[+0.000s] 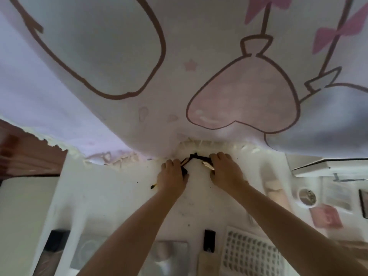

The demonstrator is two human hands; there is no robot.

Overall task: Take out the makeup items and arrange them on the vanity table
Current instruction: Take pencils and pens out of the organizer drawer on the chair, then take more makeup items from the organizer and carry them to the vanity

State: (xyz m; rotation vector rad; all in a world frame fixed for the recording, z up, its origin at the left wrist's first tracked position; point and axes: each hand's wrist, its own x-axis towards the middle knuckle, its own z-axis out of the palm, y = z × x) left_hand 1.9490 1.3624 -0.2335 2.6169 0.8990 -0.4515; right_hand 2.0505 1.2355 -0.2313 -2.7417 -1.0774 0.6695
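Large printed cloth [179, 62] across the whole upper part of the view, pale, with brown outlines, a pink heart shape and pink bows, its frilled lower edge hanging down to the far side of the worktop. White worktop [111, 196] below it, speckled with small dark crumbs. Two bare forearms reaching forward from the bottom edge toward the cloth's hem.

Left hand [172, 176] palm down on the worktop, fingers curled round dark slim makeup sticks [184, 166]; one dark tip [153, 186] poking out at the wrist side of that hand. Right hand [225, 170] just beside it, also palm down, fingers curled over a shiny gold-toned item [208, 165] lying at its inner edge. A thin black piece [197, 155] bridging the gap between the two hands, right under the hem; blurred, so cannot tell exactly what it is.

Nearer the bottom edge, well apart from both hands: white tray with a grid of round hollows [251, 253], small black case [209, 241], grey pouch [171, 255]. Off to the right: pink card [326, 217], round clear pot [307, 196], pale pink soft object [273, 184], all blurred.
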